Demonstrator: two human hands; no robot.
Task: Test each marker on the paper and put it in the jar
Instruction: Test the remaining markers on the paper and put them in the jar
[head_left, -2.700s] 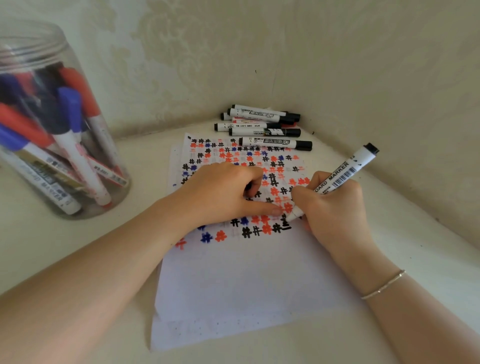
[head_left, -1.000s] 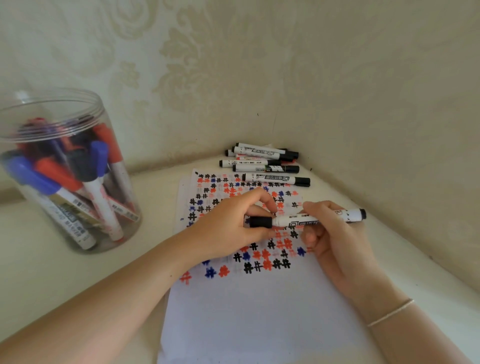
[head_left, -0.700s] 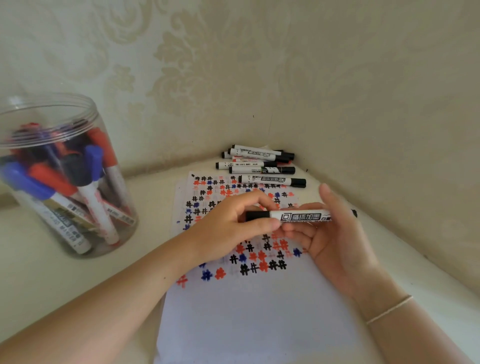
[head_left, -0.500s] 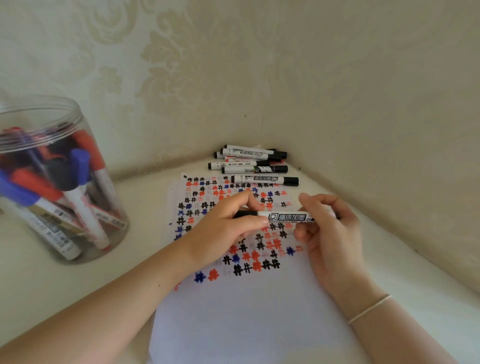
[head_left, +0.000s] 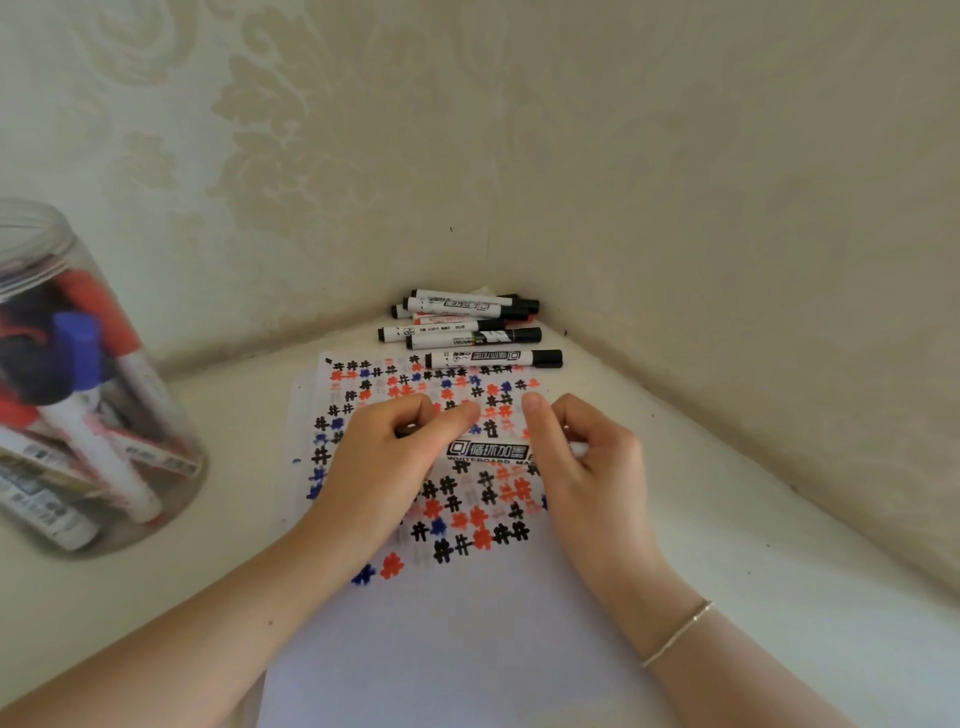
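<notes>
A white whiteboard marker (head_left: 488, 451) lies level between my two hands, just above the paper (head_left: 457, 623). My left hand (head_left: 395, 457) grips its capped left end and my right hand (head_left: 587, 457) holds its right end. Only the printed middle of the barrel shows. The paper's upper half is covered with black, red and blue hash marks; the lower half is blank. A clear plastic jar (head_left: 78, 395) stands at the left with several red, blue and black capped markers inside.
Several more black-capped markers (head_left: 467, 327) lie in a pile in the far corner, where the two patterned walls meet, just beyond the paper's top edge. The right wall runs close along the paper's right side.
My right hand stopped drawing and lifted the marker off the paper. My left hand pushed the black cap onto its tip. Both hands now hold it level, lower over the paper.
</notes>
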